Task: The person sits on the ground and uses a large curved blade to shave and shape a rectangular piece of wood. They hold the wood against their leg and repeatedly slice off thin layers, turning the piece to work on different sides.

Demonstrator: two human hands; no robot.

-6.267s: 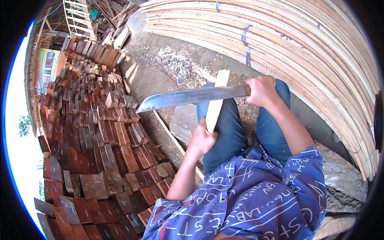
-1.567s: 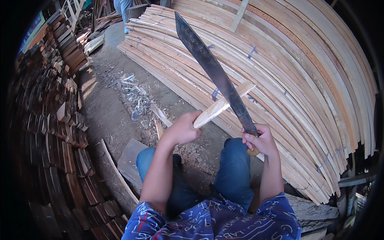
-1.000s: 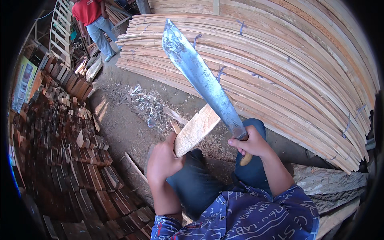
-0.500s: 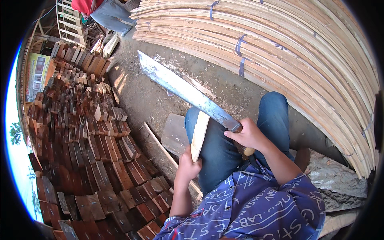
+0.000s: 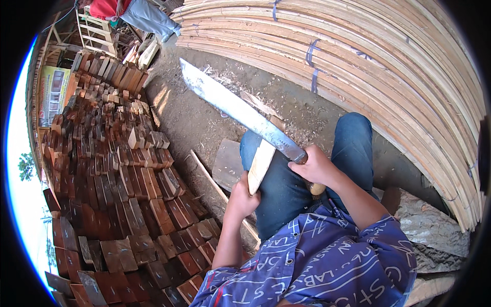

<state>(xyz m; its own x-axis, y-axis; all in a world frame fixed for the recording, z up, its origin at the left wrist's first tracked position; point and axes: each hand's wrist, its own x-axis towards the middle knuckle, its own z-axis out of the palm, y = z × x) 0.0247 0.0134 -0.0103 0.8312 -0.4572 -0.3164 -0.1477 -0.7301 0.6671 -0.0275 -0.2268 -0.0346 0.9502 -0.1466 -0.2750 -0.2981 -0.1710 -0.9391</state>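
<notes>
My right hand [image 5: 318, 166] is closed round the wooden handle of a machete [image 5: 235, 109], whose long, worn steel blade points to the far left. The blade crosses over a pale piece of wood [image 5: 261, 162], which slants up from my left hand [image 5: 243, 197]. Fingers of that hand wrap round the wood's lower end, beside my left knee. The blade hides part of the wood; its far end shows a little beyond the edge. Whether blade and wood touch I cannot tell.
Stacked brown wood blocks [image 5: 123, 250] fill the left side. Long bundled wooden strips [image 5: 358, 66] curve along the right, tied with blue straps [image 5: 314, 81]. A flat board [image 5: 226, 161] and a thin stick [image 5: 209, 176] lie near my left knee. Another person [image 5: 148, 18] stands at the far left.
The pale wood has turned in my left hand and shows a broader face. The machete blade has shifted slightly over it, and my left hand sits a little higher.
</notes>
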